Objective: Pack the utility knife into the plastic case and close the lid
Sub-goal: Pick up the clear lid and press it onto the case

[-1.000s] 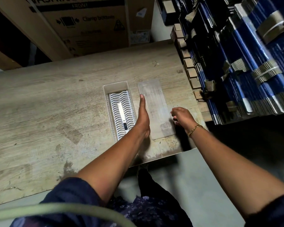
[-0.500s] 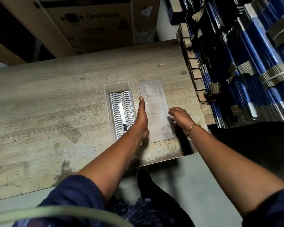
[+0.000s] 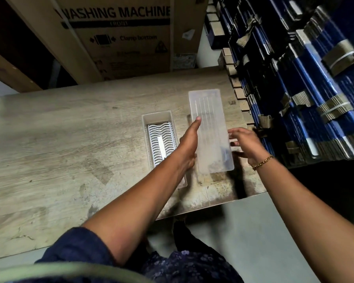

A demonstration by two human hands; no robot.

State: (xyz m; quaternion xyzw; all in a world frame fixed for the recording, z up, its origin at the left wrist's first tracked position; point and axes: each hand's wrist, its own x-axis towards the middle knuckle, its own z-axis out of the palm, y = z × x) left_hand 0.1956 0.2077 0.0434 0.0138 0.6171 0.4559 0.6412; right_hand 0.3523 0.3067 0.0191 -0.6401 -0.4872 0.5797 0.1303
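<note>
The clear plastic case (image 3: 146,121) lies open on the wooden table, a little right of centre. Inside it rests the utility knife (image 3: 160,142), grey with wavy ribs and a pale slider strip. The translucent lid (image 3: 209,129) is lifted off the table to the right of the case. My left hand (image 3: 189,142) presses flat against the lid's left edge, with my forearm hiding the case's near end. My right hand (image 3: 246,144) holds the lid's right edge with spread fingers.
The wooden table (image 3: 59,139) ends just right of the lid and near my body. Stacks of blue bundled cardboard (image 3: 307,84) crowd the right side. A washing machine carton (image 3: 119,37) stands behind the table. Grey floor lies below.
The lid lay flat on the table before; now both hands have raised it off the surface. My right hand went from a closed fist beside it to gripping its right edge.
</note>
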